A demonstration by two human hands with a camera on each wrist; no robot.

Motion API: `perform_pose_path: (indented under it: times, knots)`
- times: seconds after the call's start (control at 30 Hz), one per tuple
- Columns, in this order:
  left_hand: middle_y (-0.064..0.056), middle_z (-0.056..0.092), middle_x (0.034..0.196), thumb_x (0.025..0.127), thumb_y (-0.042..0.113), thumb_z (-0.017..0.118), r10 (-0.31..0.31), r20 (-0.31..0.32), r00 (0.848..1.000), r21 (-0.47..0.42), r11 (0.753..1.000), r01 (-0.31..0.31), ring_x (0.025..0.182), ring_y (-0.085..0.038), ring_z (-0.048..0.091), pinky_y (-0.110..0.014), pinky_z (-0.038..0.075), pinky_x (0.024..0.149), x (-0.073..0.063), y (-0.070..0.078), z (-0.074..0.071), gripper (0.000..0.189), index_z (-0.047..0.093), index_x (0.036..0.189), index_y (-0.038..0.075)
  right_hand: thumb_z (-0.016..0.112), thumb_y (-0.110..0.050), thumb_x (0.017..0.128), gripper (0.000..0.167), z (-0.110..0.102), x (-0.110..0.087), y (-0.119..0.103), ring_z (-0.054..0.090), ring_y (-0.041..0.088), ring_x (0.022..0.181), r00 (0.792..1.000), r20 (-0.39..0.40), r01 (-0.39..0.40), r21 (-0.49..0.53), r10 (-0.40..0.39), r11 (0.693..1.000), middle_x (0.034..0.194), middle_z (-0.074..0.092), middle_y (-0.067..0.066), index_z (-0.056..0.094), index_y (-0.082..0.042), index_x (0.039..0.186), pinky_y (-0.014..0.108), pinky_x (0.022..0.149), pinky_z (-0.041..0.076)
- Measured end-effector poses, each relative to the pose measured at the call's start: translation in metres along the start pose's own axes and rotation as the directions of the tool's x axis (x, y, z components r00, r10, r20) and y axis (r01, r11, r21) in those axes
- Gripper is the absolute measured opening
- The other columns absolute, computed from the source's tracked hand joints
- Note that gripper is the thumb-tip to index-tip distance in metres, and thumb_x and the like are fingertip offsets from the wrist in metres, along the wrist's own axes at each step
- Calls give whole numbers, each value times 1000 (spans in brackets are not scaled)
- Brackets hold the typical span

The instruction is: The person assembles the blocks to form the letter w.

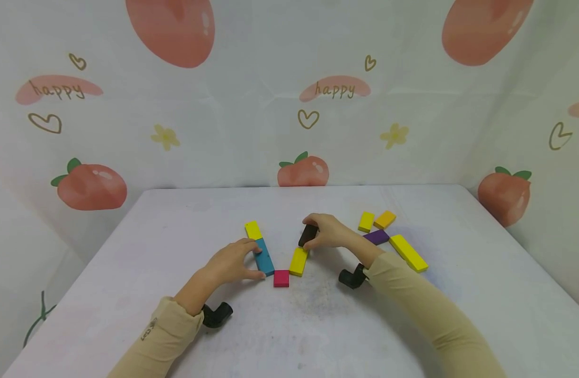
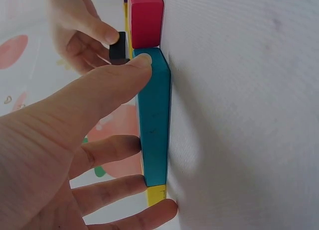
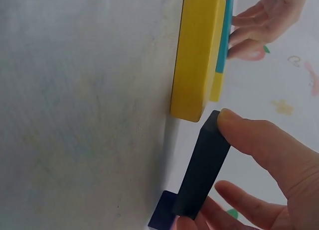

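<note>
From the head camera, the left hand [image 1: 233,262] lies over the long teal wooden block [image 1: 264,257], thumb and fingers pinching its two long sides, so part of the block is covered. A small yellow square block [image 1: 253,230] sits at its far end and a small pink square block [image 1: 281,278] just beside its near end. The right hand [image 1: 328,231] holds the black rectangular block [image 1: 308,235] tilted, with its lower end just beyond the short yellow block [image 1: 298,261]; whether the two touch is hard to tell here. Off to the right lie four loose pieces: a small yellow block [image 1: 365,221], an orange block [image 1: 385,219], a purple block [image 1: 376,237] partly behind the wrist, and a long yellow plank [image 1: 408,253]. That makes five yellow pieces and one of each other colour. All rest on the white cloth-covered table [image 1: 318,325].

The left wrist view shows the thumb [image 2: 134,68] pressed on one long side of the teal block [image 2: 154,120] and fingers against the other side. The pink block [image 2: 146,18] is cut off by the frame edge.

In the right wrist view, thumb and fingers pinch the black block [image 3: 202,165], which stands apart from the yellow block [image 3: 194,56]; its far end is probably resting on the purple block [image 3: 160,217], though that end is mostly hidden.
</note>
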State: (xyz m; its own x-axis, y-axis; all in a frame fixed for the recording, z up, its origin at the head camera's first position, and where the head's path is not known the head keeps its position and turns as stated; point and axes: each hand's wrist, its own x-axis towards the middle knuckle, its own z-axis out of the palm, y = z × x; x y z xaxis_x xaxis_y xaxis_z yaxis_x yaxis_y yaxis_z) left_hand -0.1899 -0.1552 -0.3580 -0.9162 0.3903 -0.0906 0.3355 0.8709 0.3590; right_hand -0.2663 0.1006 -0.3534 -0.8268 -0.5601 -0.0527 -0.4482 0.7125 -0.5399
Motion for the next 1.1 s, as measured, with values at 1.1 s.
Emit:
perform_pose_path:
  times: [1.1]
  knots:
    - [-17,51,134,75,36,76,-21,6,1000,18,1000,21,125,-34,47,-51,41,104,1,0,1,55,60,119,7,72,-21,80,52,3,5,5,53,31,117,998,44,-57,46,54,997,125,57,17,51,-2,125,43,102,46]
